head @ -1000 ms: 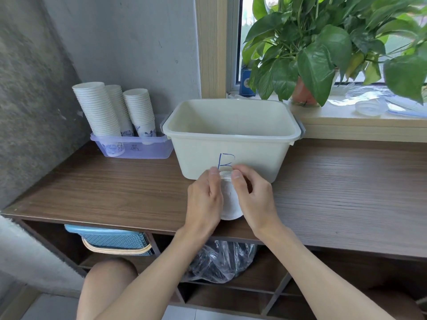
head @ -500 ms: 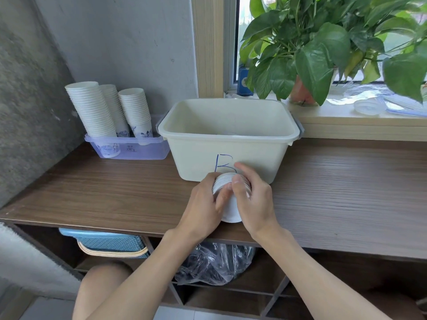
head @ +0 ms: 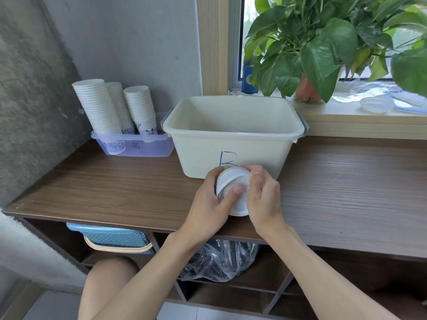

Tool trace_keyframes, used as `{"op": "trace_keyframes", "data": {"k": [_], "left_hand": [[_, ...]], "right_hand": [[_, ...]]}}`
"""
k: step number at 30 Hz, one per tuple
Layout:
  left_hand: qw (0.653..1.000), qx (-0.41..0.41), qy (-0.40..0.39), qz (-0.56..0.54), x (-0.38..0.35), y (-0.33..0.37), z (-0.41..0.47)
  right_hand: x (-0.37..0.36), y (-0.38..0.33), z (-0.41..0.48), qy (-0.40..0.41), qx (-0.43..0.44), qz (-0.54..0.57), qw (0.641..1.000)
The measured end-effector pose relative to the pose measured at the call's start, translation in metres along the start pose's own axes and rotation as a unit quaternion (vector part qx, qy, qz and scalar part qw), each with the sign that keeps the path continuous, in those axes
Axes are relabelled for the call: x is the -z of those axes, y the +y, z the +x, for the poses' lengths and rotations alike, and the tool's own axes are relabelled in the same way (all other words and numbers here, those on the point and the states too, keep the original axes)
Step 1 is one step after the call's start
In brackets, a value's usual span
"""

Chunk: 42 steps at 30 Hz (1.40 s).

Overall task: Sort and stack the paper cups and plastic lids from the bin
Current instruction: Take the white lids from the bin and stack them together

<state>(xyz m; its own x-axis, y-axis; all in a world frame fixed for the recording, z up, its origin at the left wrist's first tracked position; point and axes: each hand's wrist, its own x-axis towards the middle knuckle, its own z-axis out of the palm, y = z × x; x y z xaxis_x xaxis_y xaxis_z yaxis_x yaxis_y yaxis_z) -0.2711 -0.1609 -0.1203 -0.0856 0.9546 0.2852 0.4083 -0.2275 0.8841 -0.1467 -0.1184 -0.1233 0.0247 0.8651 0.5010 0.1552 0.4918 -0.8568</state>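
Together, hands (head: 238, 197) around lid stack (head: 233, 188)

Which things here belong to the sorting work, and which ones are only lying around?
Belong to the job:
- stack of cups held by left hand and right hand
- cream bin
- stacked cups in the clear tray

Just lying about:
- potted plant
- blue basket
- plastic bag

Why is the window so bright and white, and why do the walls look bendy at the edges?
In the head view, daylight overexposes the window behind the plant, washing out the clear containers on the sill; the wide-angle lens bows the wall and the shelf edge; the hands and the stack of lids look fairly sharp.
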Motion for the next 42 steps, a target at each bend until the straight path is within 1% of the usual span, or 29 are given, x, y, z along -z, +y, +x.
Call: {"op": "trace_keyframes", "data": {"k": [1,3,6,8,9,11,14,18,27,30,35,38,40,42], "left_hand": [[1.0,0.01,-0.004,-0.017,0.001,-0.001,-0.001],[1.0,0.013,-0.005,-0.024,0.006,-0.005,0.0],[1.0,0.006,-0.018,-0.014,0.015,-0.01,0.004],[1.0,-0.005,-0.028,0.001,0.017,-0.013,0.005],[0.999,-0.008,-0.03,0.003,0.017,-0.014,0.005],[0.999,-0.007,-0.035,-0.002,0.018,-0.011,0.004],[0.999,-0.014,-0.046,-0.014,0.018,-0.011,0.004],[0.998,-0.013,-0.05,-0.031,0.018,-0.009,0.004],[0.996,-0.031,-0.052,-0.059,0.018,-0.007,0.004],[0.996,-0.025,-0.046,-0.072,0.018,-0.007,0.006],[0.995,-0.025,-0.05,-0.088,0.02,-0.009,0.008],[0.996,-0.032,-0.048,-0.063,0.019,-0.013,0.008],[0.998,-0.021,-0.038,-0.05,0.019,-0.015,0.007],[0.998,-0.005,-0.035,-0.051,0.019,-0.014,0.007]], "right_hand": [[0.001,-0.001,0.001,0.004,-0.022,0.025,0.999],[0.002,-0.001,0.001,-0.008,-0.036,0.045,0.998],[0.004,-0.003,0.0,-0.081,-0.022,0.034,0.996],[0.004,-0.003,0.0,-0.133,0.005,0.001,0.991],[0.003,-0.003,0.001,-0.141,0.019,-0.021,0.99],[0.002,-0.003,0.003,-0.121,0.024,-0.041,0.992],[0.004,-0.004,0.005,-0.086,-0.003,-0.024,0.996],[0.003,-0.002,0.005,-0.081,-0.02,-0.018,0.996],[0.0,0.0,0.004,-0.055,-0.006,-0.032,0.998],[-0.001,0.0,0.005,-0.048,-0.003,-0.032,0.998],[0.0,-0.001,0.006,-0.071,0.006,-0.021,0.997],[0.003,0.0,0.004,-0.102,0.023,-0.041,0.994],[0.003,0.001,0.004,-0.125,0.034,-0.056,0.99],[0.004,0.001,0.006,-0.127,0.04,-0.069,0.989]]}}
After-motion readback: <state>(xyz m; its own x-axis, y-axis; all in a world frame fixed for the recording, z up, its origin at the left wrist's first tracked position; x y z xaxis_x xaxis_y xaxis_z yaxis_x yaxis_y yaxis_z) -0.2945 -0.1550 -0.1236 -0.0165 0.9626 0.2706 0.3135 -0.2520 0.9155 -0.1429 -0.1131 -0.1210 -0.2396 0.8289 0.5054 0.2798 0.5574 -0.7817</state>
